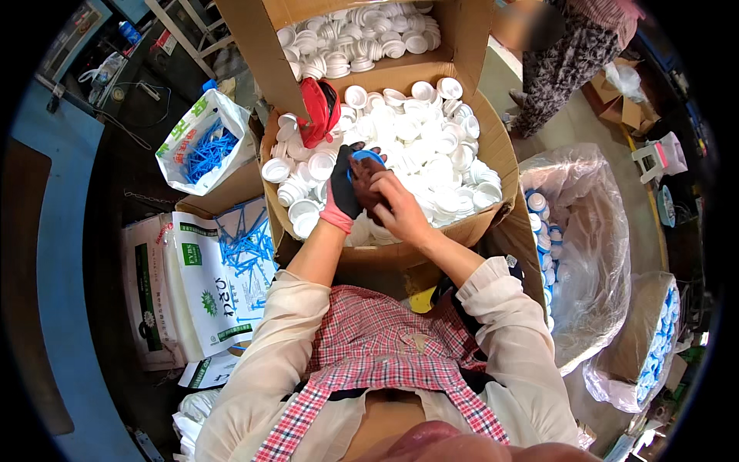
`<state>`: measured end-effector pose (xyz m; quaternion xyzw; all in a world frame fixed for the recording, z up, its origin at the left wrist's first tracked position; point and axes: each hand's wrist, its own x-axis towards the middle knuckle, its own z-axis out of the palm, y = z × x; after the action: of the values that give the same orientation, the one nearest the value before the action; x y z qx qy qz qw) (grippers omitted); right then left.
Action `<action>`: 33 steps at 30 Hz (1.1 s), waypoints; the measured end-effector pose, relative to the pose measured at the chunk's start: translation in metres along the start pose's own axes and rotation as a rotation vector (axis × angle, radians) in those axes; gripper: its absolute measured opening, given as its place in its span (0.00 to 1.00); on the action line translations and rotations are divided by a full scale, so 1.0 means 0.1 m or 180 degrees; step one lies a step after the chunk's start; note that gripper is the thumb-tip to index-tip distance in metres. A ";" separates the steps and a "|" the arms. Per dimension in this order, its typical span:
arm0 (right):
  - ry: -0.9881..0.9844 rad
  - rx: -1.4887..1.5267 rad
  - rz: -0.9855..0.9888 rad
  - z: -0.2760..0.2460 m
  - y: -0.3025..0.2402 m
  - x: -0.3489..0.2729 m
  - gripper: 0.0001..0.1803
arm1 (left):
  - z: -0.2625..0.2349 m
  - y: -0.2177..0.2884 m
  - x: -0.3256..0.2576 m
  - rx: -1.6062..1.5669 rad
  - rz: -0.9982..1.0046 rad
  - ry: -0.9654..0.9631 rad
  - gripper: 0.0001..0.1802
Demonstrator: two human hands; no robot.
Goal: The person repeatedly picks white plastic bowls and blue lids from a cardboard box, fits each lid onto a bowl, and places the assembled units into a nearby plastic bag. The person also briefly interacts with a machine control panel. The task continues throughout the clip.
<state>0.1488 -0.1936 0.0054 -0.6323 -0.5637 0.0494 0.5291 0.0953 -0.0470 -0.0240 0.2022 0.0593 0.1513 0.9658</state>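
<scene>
My left hand, in a black glove with a pink cuff, is closed round a blue round plastic piece. My right hand meets it from the right, its fingers bent in against a dark brown patch between the hands; what they grip there is hidden. Both hands are above a cardboard box heaped with white round plastic caps. Just beyond my left hand, a red pouch-like thing with a dark inside lies over the box's left part.
Behind stands another carton of white caps. On the left are a white bag of blue sticks and loose blue sticks on printed sheeting. To the right, a clear plastic-lined box holds blue-and-white pieces. A person is at the upper right.
</scene>
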 end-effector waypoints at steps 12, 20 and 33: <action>0.0233 -0.1033 0.0776 -0.29 0.10 0.08 0.14 | -0.03 -0.25 -0.16 0.4152 0.0767 0.0016 0.18; -0.0040 0.0262 0.1710 -0.87 0.42 -0.09 0.14 | -0.26 0.10 -0.06 0.7514 0.0486 0.1692 0.33; -0.0101 0.0619 0.1422 -0.74 0.35 -0.08 0.16 | -1.06 0.42 0.11 0.6007 -0.0367 0.0852 0.21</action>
<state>0.2180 -0.2383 0.0084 -0.6865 -0.4108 0.2292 0.5545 0.0754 0.0325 -0.1038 0.8756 0.2768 0.0152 0.3955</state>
